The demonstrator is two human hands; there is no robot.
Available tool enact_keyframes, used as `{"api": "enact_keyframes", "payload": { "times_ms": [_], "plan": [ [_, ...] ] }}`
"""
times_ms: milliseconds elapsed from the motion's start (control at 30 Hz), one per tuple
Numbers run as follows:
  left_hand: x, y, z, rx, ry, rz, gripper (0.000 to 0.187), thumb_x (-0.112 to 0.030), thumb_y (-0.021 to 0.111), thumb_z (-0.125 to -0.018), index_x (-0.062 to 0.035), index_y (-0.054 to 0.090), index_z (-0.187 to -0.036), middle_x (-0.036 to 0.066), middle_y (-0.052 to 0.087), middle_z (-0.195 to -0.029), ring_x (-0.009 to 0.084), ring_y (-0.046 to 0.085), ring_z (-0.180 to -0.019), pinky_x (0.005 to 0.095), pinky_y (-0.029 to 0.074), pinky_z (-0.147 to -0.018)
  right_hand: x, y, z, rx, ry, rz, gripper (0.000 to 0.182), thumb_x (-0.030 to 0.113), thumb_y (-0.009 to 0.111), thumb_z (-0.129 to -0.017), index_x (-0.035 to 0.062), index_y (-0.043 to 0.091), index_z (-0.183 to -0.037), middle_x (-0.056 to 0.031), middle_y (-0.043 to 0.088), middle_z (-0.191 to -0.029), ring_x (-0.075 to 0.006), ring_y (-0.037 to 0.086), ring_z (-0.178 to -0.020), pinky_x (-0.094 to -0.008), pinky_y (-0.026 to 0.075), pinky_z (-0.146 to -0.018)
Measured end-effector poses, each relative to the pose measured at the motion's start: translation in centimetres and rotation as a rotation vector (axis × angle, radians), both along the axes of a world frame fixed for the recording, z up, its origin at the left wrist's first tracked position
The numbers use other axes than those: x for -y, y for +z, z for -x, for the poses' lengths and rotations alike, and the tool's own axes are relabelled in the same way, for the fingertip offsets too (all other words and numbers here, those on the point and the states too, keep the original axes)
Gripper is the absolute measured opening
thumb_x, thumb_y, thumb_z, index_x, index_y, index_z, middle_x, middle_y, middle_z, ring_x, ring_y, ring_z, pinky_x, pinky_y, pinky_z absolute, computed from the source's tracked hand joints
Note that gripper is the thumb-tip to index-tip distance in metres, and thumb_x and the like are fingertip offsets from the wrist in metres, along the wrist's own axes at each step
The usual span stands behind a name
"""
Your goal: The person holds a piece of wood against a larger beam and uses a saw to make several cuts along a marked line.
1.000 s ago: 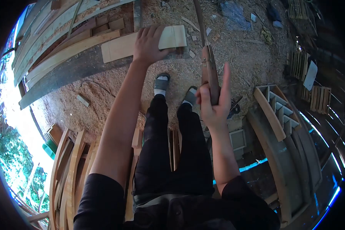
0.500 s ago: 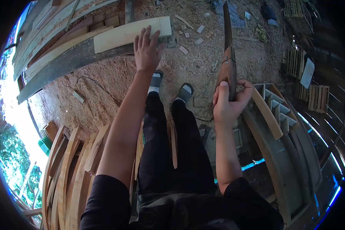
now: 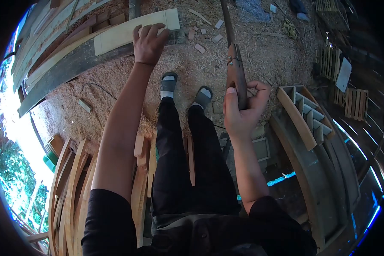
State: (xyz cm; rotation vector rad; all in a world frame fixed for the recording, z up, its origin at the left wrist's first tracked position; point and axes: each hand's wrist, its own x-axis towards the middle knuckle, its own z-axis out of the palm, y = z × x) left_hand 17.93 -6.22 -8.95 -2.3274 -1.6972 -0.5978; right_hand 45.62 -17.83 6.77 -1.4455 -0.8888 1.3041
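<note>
A pale wooden board (image 3: 115, 38) lies on a dark beam (image 3: 68, 72) at the upper left. At the board's right part is my left hand (image 3: 149, 42), its fingers apart and bent, holding nothing. My right hand (image 3: 244, 106) is wrapped round the wooden handle of a handsaw (image 3: 238, 64). The saw's long dark blade points up, away from me, to the right of the board.
Wood shavings and small offcuts (image 3: 199, 48) cover the floor around my feet. Curved planks (image 3: 72, 183) stand at the lower left. A divided wooden box (image 3: 292, 111) sits on the right, and slatted crates (image 3: 356, 104) lie farther right.
My left hand has drawn its fingers in and sits nearer the board's front edge. My right hand and the saw have shifted left. The whole view has moved slightly.
</note>
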Motion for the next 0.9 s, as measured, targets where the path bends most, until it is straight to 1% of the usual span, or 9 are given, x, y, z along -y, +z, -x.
{"api": "enact_keyframes", "payload": {
  "times_ms": [167, 333, 567, 633, 667, 733, 767, 833, 900],
  "plan": [
    [0.2, -0.1, -0.4, -0.011, -0.005, -0.008, 0.019, -0.014, 0.073, -0.085, -0.0237, 0.07, -0.102, -0.006, 0.071, -0.12, 0.0212, 0.066, -0.111, 0.0474, 0.043, -0.108, -0.3, -0.3, -0.2, -0.01, 0.016, -0.011, 0.04, -0.004, 0.064, -0.1, 0.0081, 0.035, -0.125, -0.0023, 0.06, -0.08, -0.0035, 0.055, -0.067, -0.0214, 0.037, -0.058],
    [0.4, -0.7, -0.8, -0.006, 0.029, -0.032, 0.018, -0.013, 0.072, -0.086, -0.024, 0.07, -0.099, -0.007, 0.07, -0.119, 0.0207, 0.065, -0.111, 0.0464, 0.042, -0.109, -0.6, -0.9, -0.6, -0.002, 0.011, -0.038, 0.041, -0.005, 0.064, -0.1, 0.0081, 0.035, -0.125, -0.0024, 0.059, -0.08, -0.0032, 0.053, -0.065, -0.0222, 0.037, -0.057],
    [0.6, -1.0, -1.0, 0.007, 0.036, -0.05, 0.019, -0.013, 0.073, -0.086, -0.0234, 0.071, -0.101, -0.006, 0.07, -0.12, 0.021, 0.065, -0.111, 0.0487, 0.043, -0.111, -0.7, -1.2, -0.7, 0.037, 0.026, -0.028, 0.041, -0.005, 0.064, -0.099, 0.008, 0.035, -0.125, -0.0025, 0.059, -0.08, -0.003, 0.053, -0.065, -0.0225, 0.036, -0.056],
    [0.5, -1.4, -0.9, 0.029, 0.057, -0.08, 0.02, -0.011, 0.074, -0.086, -0.0197, 0.07, -0.104, -0.004, 0.07, -0.121, 0.0233, 0.065, -0.113, 0.048, 0.045, -0.111, -0.6, -1.3, -0.6, 0.052, 0.031, -0.025, 0.041, -0.006, 0.064, -0.099, 0.0074, 0.035, -0.125, -0.0032, 0.06, -0.081, -0.0035, 0.054, -0.065, -0.0225, 0.037, -0.056],
    [0.4, -1.6, -1.0, 0.03, 0.054, -0.078, 0.02, -0.011, 0.074, -0.086, -0.0197, 0.07, -0.104, -0.004, 0.07, -0.121, 0.0233, 0.065, -0.113, 0.048, 0.045, -0.111, -0.5, -1.4, -0.5, 0.053, 0.028, -0.023, 0.041, -0.006, 0.064, -0.099, 0.0074, 0.035, -0.125, -0.0032, 0.06, -0.081, -0.0035, 0.054, -0.065, -0.0225, 0.037, -0.056],
    [0.2, -1.9, -1.3, 0.114, 0.068, -0.038, 0.022, -0.007, 0.073, -0.088, -0.0145, 0.068, -0.107, -0.001, 0.07, -0.123, 0.0265, 0.066, -0.115, 0.0468, 0.047, -0.11, -0.4, -1.5, -0.4, 0.076, 0.073, -0.071, 0.041, -0.006, 0.065, -0.098, 0.0066, 0.036, -0.125, -0.0042, 0.061, -0.081, -0.0046, 0.057, -0.065, -0.0225, 0.039, -0.056],
    [0.2, -2.0, -1.5, 0.114, 0.065, -0.038, 0.022, -0.007, 0.073, -0.088, -0.0145, 0.068, -0.107, -0.001, 0.07, -0.123, 0.0265, 0.066, -0.115, 0.0468, 0.047, -0.11, -0.3, -1.6, -0.3, 0.077, 0.07, -0.07, 0.041, -0.006, 0.065, -0.098, 0.0066, 0.036, -0.125, -0.0042, 0.061, -0.081, -0.0046, 0.057, -0.065, -0.0225, 0.039, -0.056],
    [0.3, -2.4, -1.9, 0.14, 0.119, -0.075, 0.022, -0.004, 0.072, -0.089, -0.0102, 0.066, -0.109, 0.001, 0.071, -0.123, 0.0291, 0.065, -0.118, 0.0479, 0.049, -0.11, 0.0, -2.0, 0.0, 0.063, 0.095, -0.068, 0.042, -0.006, 0.066, -0.097, 0.0056, 0.036, -0.124, -0.0048, 0.062, -0.081, -0.0055, 0.059, -0.065, -0.0227, 0.04, -0.057],
    [0.4, -2.9, -2.0, 0.175, 0.126, -0.083, 0.02, -0.005, 0.071, -0.091, -0.0097, 0.066, -0.109, 0.002, 0.071, -0.125, 0.0298, 0.066, -0.119, 0.0496, 0.049, -0.111, 0.2, -2.4, 0.4, 0.056, 0.1, -0.081, 0.041, -0.006, 0.066, -0.097, 0.0052, 0.036, -0.124, -0.0049, 0.062, -0.08, -0.0057, 0.059, -0.065, -0.0227, 0.041, -0.057]
  ]
}}
